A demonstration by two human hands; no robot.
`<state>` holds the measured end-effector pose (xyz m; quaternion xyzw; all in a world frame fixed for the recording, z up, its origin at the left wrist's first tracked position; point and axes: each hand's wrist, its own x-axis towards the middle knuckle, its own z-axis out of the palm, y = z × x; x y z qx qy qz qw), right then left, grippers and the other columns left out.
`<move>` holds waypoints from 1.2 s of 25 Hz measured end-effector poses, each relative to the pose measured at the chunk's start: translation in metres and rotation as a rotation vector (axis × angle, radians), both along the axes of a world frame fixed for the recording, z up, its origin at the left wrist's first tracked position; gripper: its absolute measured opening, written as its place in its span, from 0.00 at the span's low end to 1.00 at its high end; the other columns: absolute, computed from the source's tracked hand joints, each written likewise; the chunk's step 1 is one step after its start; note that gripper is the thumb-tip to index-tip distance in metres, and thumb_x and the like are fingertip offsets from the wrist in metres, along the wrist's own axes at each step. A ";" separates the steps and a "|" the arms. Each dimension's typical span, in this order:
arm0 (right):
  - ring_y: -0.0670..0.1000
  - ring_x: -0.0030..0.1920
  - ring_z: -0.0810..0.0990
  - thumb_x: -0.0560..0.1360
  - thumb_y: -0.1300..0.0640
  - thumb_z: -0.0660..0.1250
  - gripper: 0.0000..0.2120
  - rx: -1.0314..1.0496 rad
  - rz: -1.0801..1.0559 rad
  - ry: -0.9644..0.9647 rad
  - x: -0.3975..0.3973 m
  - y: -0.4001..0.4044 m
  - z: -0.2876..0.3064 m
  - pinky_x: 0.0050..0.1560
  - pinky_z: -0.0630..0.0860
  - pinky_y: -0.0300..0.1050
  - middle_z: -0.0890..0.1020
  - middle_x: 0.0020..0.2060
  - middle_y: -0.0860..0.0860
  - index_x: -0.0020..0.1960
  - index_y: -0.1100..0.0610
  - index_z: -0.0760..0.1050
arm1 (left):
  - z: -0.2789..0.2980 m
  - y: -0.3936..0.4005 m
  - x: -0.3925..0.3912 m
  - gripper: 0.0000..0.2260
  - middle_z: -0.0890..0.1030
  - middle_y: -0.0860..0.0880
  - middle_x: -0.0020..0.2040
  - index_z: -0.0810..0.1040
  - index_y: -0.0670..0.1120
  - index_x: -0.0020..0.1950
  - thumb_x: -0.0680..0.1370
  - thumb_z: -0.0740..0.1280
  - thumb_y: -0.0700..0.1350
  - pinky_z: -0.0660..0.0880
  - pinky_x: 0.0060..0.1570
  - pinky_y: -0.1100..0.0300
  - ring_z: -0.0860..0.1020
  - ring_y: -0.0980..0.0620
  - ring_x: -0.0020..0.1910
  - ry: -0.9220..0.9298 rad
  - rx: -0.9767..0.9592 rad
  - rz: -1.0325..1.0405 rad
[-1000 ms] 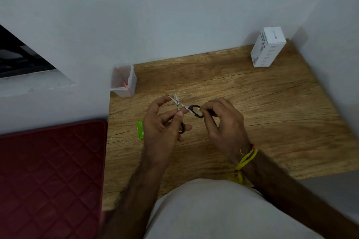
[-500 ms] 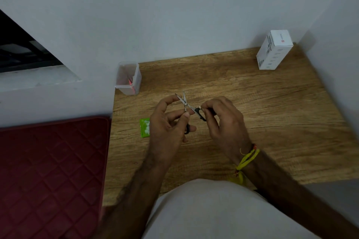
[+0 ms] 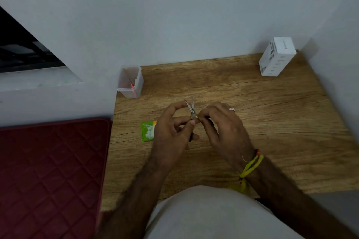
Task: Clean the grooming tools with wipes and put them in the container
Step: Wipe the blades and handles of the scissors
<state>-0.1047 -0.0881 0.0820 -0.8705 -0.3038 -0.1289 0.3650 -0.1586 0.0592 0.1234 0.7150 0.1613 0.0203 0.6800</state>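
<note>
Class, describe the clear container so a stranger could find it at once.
Start at the wooden table and go to its far left corner by the white wall. The clear plastic container stands there, upright and see-through with something pink inside, unlike the opaque white box.

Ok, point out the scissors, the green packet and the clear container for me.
scissors (image 3: 191,107), head view, on the open blades.
green packet (image 3: 147,131), head view, on its flat printed face.
clear container (image 3: 138,86), head view, on its right wall.

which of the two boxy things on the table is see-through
The clear plastic container at the table's back left corner, with something pink showing through its wall. The other, the white carton at the back right, is opaque with printed sides.
</note>
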 end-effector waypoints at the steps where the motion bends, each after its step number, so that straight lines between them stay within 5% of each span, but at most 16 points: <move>1: 0.51 0.48 0.77 0.79 0.63 0.67 0.03 -0.014 0.015 0.001 0.000 0.000 0.000 0.50 0.69 0.40 0.79 0.46 0.51 0.50 0.60 0.79 | 0.001 -0.001 -0.001 0.16 0.87 0.46 0.47 0.74 0.48 0.63 0.78 0.69 0.34 0.73 0.24 0.66 0.85 0.47 0.34 0.001 -0.013 -0.002; 14: 0.52 0.47 0.78 0.78 0.65 0.69 0.03 0.022 0.056 -0.012 -0.004 0.001 -0.007 0.46 0.75 0.50 0.81 0.45 0.53 0.50 0.61 0.80 | 0.002 -0.005 -0.003 0.17 0.87 0.46 0.45 0.74 0.44 0.64 0.78 0.68 0.31 0.73 0.25 0.70 0.84 0.52 0.33 0.009 -0.070 -0.013; 19: 0.50 0.48 0.79 0.77 0.67 0.70 0.03 0.227 -0.071 0.033 0.000 -0.001 0.000 0.48 0.77 0.47 0.81 0.46 0.51 0.49 0.62 0.81 | 0.004 -0.009 -0.006 0.17 0.87 0.44 0.46 0.74 0.45 0.63 0.78 0.68 0.30 0.73 0.26 0.70 0.84 0.53 0.34 0.017 -0.105 -0.008; 30: 0.53 0.48 0.78 0.79 0.60 0.65 0.06 -0.003 -0.052 -0.067 0.007 0.007 0.005 0.49 0.74 0.47 0.81 0.46 0.53 0.51 0.61 0.80 | 0.001 -0.011 -0.009 0.16 0.87 0.45 0.45 0.73 0.44 0.63 0.78 0.68 0.31 0.72 0.25 0.70 0.84 0.53 0.33 0.017 -0.077 -0.039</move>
